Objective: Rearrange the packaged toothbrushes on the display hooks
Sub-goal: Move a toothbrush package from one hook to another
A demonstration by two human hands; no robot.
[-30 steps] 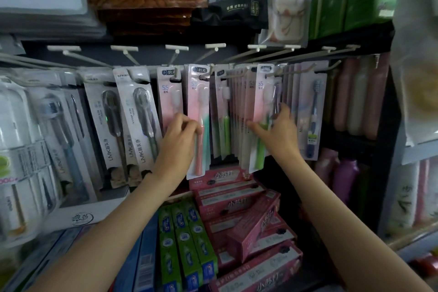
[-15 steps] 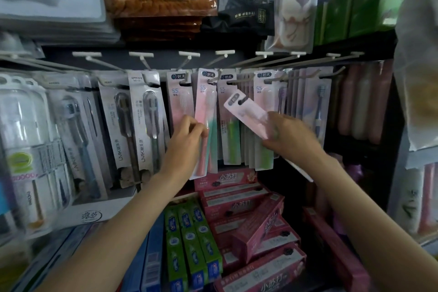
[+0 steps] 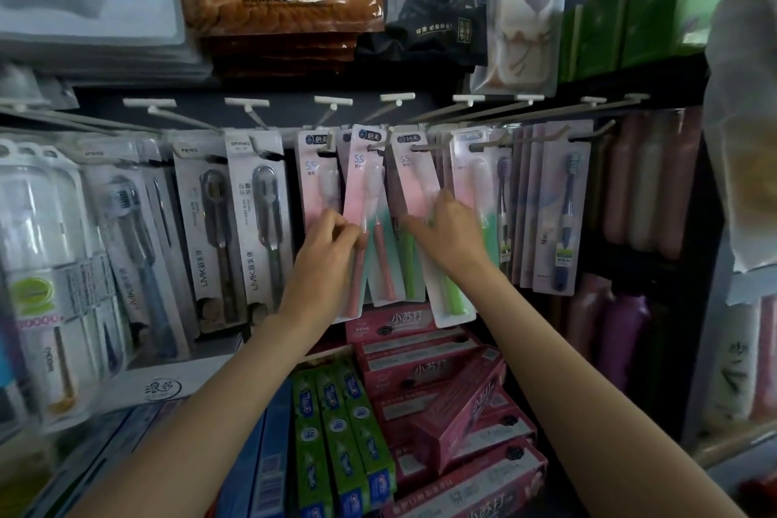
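At centre rack, left hand (image 3: pixel 326 242) pinches the lower edge of a pink pack (image 3: pixel 362 198), which hangs tilted from its hook (image 3: pixel 376 145). Just right, right hand (image 3: pixel 447 229) grips a second pack (image 3: pixel 424 202), long axis slanting down-right, top by the next hook (image 3: pixel 420 147); seating unclear. Right hand is nearer, so it likely straightens that pack.
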